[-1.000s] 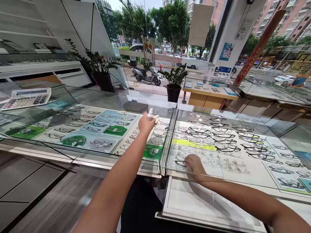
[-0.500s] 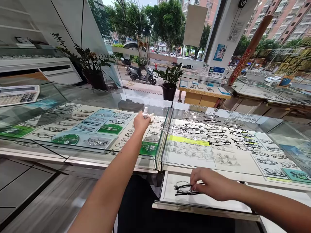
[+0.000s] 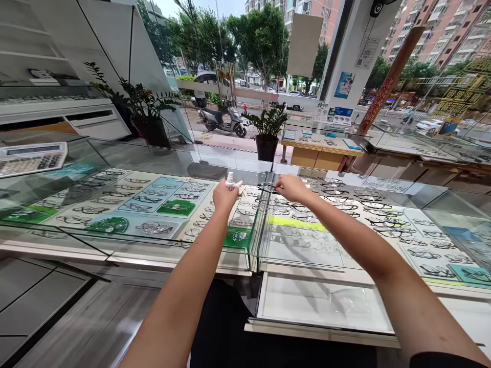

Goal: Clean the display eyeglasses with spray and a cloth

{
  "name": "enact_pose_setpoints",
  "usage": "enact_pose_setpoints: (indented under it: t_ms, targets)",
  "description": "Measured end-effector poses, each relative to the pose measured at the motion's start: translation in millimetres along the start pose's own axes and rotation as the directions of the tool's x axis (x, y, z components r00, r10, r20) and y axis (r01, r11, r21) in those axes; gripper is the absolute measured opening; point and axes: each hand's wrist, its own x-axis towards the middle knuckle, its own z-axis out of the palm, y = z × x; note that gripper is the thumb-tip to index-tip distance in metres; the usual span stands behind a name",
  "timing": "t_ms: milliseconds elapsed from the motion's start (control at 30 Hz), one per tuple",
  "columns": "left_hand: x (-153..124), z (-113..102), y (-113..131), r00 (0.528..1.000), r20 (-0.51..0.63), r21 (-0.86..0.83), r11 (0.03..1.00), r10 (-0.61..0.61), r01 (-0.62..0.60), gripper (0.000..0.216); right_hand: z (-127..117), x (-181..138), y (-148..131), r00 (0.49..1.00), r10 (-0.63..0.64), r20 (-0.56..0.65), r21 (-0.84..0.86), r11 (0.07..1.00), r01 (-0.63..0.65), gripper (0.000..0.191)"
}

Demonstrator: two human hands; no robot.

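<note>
Clear glass countertop (image 3: 126, 153) shuts off the racked spectacle frames (image 3: 148, 199) beneath. Bare glass runs from grey desk calculator (image 3: 32, 158) to left hand (image 3: 224, 197). Pulled-out white drawer tray (image 3: 322, 304) lies open from above.

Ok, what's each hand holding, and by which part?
Left hand grips a small spray bottle round its body; right hand pinches black glasses at one end.

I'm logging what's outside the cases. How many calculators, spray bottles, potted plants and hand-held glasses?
Calculator: 1
Spray bottle: 1, in left hand
Potted plants: 2
Glasses: 1, in right hand
Total: 5
</note>
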Motion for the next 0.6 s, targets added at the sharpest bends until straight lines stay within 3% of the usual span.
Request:
enact_pose_setpoints:
  t_ms: [133,267,600]
  targets:
    - [5,1,0,1.000,-0.003,0.004,1.000,-0.004,0.004,0.015,29,44,1,0.999,0.051,0.003,-0.090,0.995,-0.050,0.024]
    - [9,3,-1,1.000,0.003,0.002,1.000,-0.007,0.007,0.015,49,68,4,0.997,0.082,0.010,-0.156,0.985,-0.079,0.018]
    - [15,6,1,1.000,0.015,0.009,1.000,0.005,-0.005,0.012,69,63,15,0.999,0.016,-0.034,-0.105,0.994,-0.019,0.022]
